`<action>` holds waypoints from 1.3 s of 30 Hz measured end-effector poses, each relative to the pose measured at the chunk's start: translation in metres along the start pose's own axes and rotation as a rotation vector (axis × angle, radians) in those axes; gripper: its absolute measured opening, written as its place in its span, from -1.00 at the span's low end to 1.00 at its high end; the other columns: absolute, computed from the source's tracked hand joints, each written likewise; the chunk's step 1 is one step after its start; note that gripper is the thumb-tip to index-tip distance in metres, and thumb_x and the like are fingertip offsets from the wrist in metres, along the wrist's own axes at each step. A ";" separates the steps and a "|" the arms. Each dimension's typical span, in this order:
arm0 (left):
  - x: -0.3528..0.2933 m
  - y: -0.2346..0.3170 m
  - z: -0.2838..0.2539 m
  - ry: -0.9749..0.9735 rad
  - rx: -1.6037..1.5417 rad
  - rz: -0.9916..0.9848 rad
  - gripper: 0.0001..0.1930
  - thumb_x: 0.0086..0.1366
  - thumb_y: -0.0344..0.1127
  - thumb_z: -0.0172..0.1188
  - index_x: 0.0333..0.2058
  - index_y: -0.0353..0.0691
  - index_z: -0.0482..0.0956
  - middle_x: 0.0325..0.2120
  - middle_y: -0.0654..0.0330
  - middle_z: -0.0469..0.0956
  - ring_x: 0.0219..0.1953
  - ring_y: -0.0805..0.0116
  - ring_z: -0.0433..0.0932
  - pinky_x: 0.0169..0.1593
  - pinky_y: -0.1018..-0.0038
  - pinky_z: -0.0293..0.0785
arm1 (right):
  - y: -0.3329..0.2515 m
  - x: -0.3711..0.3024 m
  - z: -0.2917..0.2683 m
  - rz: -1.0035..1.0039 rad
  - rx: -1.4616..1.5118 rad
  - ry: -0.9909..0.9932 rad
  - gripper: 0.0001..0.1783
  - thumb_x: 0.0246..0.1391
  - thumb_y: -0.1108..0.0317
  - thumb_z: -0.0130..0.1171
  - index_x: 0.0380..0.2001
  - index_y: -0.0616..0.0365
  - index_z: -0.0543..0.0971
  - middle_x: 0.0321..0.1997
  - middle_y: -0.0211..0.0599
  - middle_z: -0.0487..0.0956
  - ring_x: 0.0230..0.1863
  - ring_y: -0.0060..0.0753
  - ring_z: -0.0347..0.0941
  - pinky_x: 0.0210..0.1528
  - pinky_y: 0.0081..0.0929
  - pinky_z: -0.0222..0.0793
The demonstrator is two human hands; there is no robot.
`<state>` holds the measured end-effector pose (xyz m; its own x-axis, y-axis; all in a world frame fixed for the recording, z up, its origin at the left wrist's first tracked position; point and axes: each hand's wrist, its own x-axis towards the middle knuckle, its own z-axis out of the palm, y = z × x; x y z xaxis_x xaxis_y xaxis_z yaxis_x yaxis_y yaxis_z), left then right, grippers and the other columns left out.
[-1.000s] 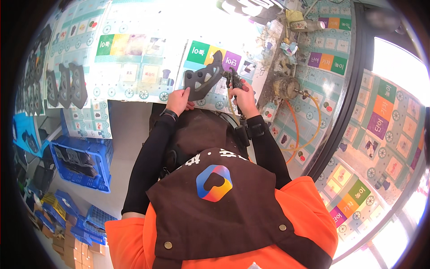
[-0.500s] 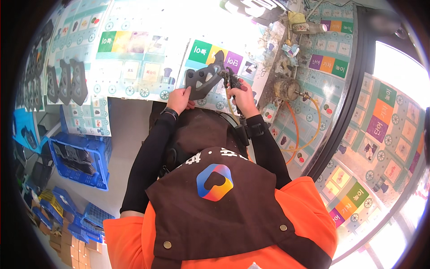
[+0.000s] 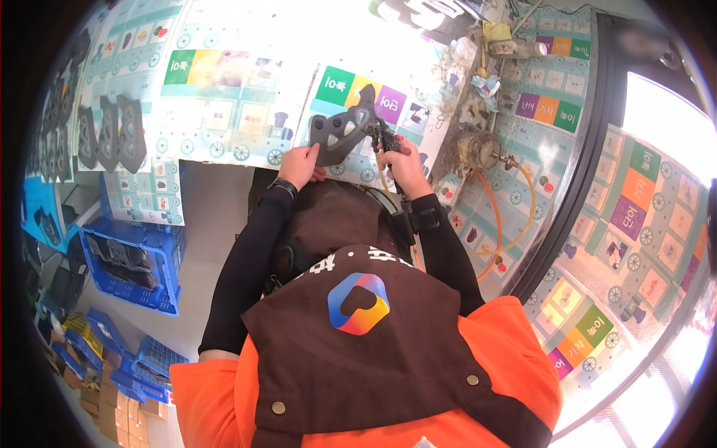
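Observation:
My left hand (image 3: 300, 166) is closed on the lower left edge of a dark grey molded plate (image 3: 345, 136) with triangular cut-outs and a pointed upper end. In my right hand (image 3: 404, 166) is a dark, stained spray gun (image 3: 386, 139), my fingers wrapped round its handle. Its front end is close to the right side of the plate; I cannot tell whether they touch. A thin hose runs down from the gun beside my right wrist. The plate is held up over the front edge of the paper-covered table (image 3: 224, 127).
Several similar dark plates (image 3: 119, 136) stand at the table's left. A blue crate (image 3: 173, 280) with dark parts is below them, and cardboard boxes (image 3: 123, 414) lie lower left. On the right are a grimy round pot (image 3: 478, 149), looping orange hoses (image 3: 499, 224) and a dark frame rail (image 3: 556, 216).
The spray gun's front has shifted very slightly against the plate. Both hands keep their grips, and the plate stays almost in place.

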<state>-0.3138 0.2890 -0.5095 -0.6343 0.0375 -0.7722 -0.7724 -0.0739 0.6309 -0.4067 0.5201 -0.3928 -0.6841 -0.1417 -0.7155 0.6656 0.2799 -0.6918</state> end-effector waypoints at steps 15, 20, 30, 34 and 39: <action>0.004 -0.007 0.001 0.009 0.005 0.026 -0.48 0.56 -0.03 -0.03 -0.26 -0.48 0.62 -0.53 0.00 0.71 -0.54 0.25 0.74 -0.52 0.46 0.61 | -0.002 -0.002 0.011 -0.022 -0.070 -0.078 -0.78 -0.12 0.60 0.12 -0.30 0.26 0.53 -0.45 -0.39 0.51 -0.49 -0.56 0.39 -0.40 -0.55 0.31; 0.006 -0.008 0.000 0.002 0.013 0.033 -0.47 0.56 -0.02 -0.03 -0.26 -0.48 0.62 -0.53 0.00 0.71 -0.54 0.24 0.74 -0.51 0.46 0.61 | 0.007 0.001 0.011 -0.048 -0.041 -0.122 -0.76 -0.07 0.59 0.11 -0.25 0.19 0.53 -0.52 -0.38 0.52 -0.69 -0.67 0.19 -0.65 -0.60 0.01; 0.001 -0.004 0.001 0.009 0.012 0.033 -0.48 0.57 -0.04 -0.04 -0.25 -0.48 0.62 -0.53 0.01 0.71 -0.54 0.25 0.74 -0.52 0.48 0.62 | 0.008 -0.005 0.013 0.017 -0.167 -0.148 -0.76 -0.15 0.57 0.13 -0.30 0.26 0.53 -0.47 -0.39 0.49 -0.50 -0.54 0.39 -0.45 -0.54 0.29; -0.001 -0.002 -0.001 0.010 -0.003 0.030 -0.45 0.58 -0.01 -0.08 -0.24 -0.49 0.61 -0.53 -0.01 0.70 -0.54 0.25 0.74 -0.52 0.47 0.62 | 0.003 -0.007 0.019 -0.009 -0.203 -0.145 -0.80 -0.10 0.56 0.13 -0.31 0.25 0.53 -0.48 -0.39 0.49 -0.51 -0.55 0.39 -0.44 -0.53 0.31; -0.004 0.001 -0.001 0.026 -0.032 0.018 -0.40 0.59 0.03 -0.11 -0.24 -0.52 0.60 -0.54 -0.03 0.69 -0.55 0.22 0.73 -0.53 0.45 0.62 | -0.002 -0.009 0.025 -0.024 -0.151 -0.173 -0.82 -0.08 0.58 0.13 -0.32 0.24 0.52 -0.48 -0.40 0.49 -0.50 -0.56 0.40 -0.42 -0.54 0.32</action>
<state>-0.3120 0.2881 -0.5056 -0.6468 0.0102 -0.7626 -0.7590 -0.1063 0.6423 -0.3942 0.4973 -0.3878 -0.6292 -0.3076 -0.7138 0.5884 0.4115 -0.6960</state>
